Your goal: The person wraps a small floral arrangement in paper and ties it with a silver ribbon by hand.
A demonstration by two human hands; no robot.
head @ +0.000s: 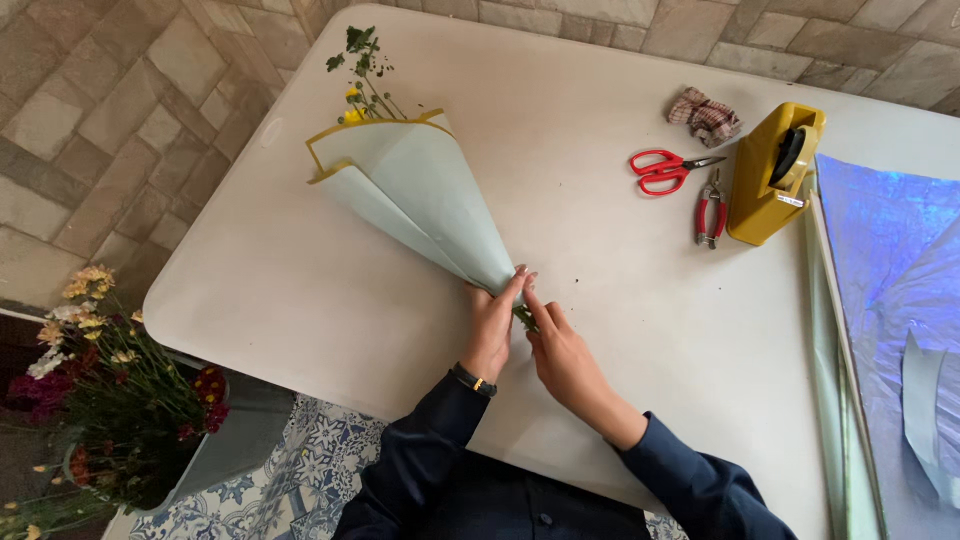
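Both hands pinch the narrow end of the pale blue paper cone, the left hand closed around its tip and the right hand gripping the green stems just beside it. Yellow flowers poke from the cone's wide mouth on the white table. Well apart lie red scissors, red pliers and a yellow tape dispenser.

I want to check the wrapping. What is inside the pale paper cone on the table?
From the wide mouth of the paper cone come green sprigs with small yellow flowers. Stem ends show at the narrow tip, between both hands. The paper covers everything between.
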